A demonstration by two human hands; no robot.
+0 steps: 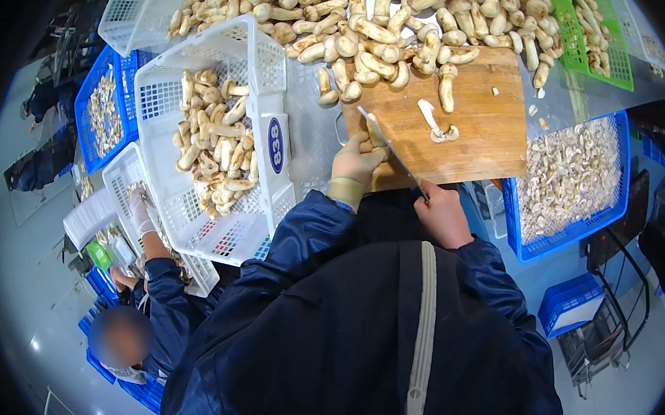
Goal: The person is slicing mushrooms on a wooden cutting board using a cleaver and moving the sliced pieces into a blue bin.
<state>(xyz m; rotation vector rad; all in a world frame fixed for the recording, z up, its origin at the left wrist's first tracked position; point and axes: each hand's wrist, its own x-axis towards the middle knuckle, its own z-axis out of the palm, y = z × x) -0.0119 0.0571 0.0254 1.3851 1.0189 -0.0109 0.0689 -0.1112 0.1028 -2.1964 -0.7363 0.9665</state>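
Note:
My left hand (pixel 354 162), in a pale glove, is closed on a mushroom (pixel 375 130) at the left side of the wooden cutting board (pixel 490 139). In my bare right hand (pixel 442 215) is the handle of a knife (pixel 400 156). Its blade slants up and left, right beside the held mushroom; whether it touches is hard to make out. Cut mushroom pieces (pixel 441 132) lie mid-board, with a whole mushroom (pixel 447 88) just above them. A large heap of mushrooms (pixel 374 31) covers the board's far edge and the metal table behind.
Left of the board stands a white crate (pixel 277 188) with whole mushrooms; right, a blue crate (pixel 563 245) of sliced ones. A green basket (pixel 624 75) is at far right. Another person (pixel 172 288) reaches into a white crate at left. A cart (pixel 590 355) stands lower right.

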